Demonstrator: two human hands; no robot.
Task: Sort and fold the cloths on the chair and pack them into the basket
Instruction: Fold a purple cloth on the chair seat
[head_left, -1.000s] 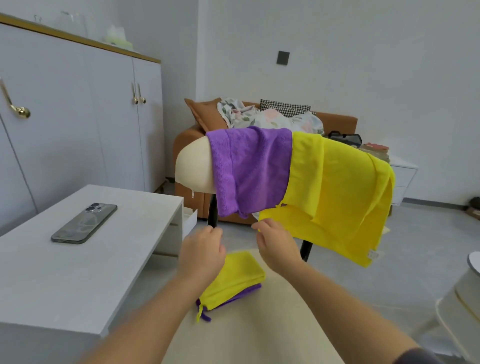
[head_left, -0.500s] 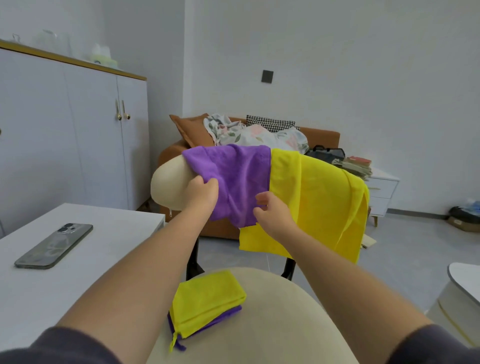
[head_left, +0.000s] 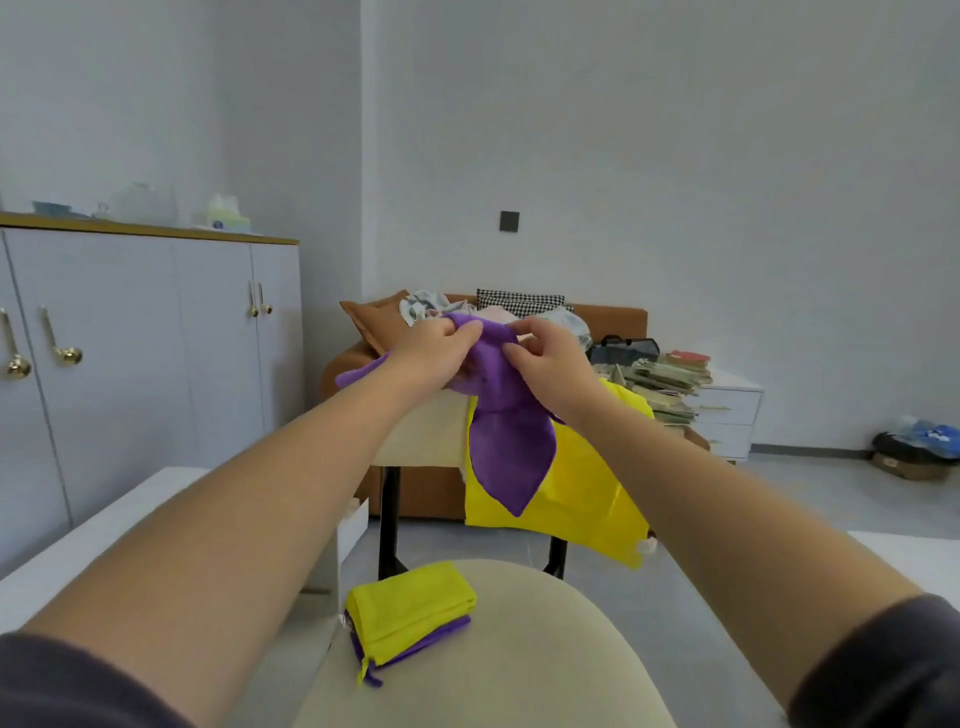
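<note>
**Head view, read left to right.** A white cabinet stands at the left edge. Below it, in the lower left, is the corner of a white table.

Left of lower centre, a folded yellow cloth lies on a folded purple cloth. Both rest on the cream chair seat.

At mid-frame the left hand has its grip clamped on the upper edge of the loose purple cloth, fingers curled over the fabric. This cloth is held above the chair back, and its free end hangs in a tapering point. Just to the right, the right hand pinches the same edge, its grip closed on the fabric between thumb and fingers.

Behind the hanging point, right of centre, an unfolded yellow cloth is draped over the chair back. No basket is in view.

**Handling (a judgement).** The loose purple cloth appears light, soft and wholly limp. It will sag wherever it is unsupported, and it cannot break. Its nap probably clings rather than slips. It is best taken at two adjacent corners along one hem, with the hands drawn apart so that it hangs flat before the first fold. A hold at mid-edge, which the bunched point suggests, would leave it twisted.
</note>
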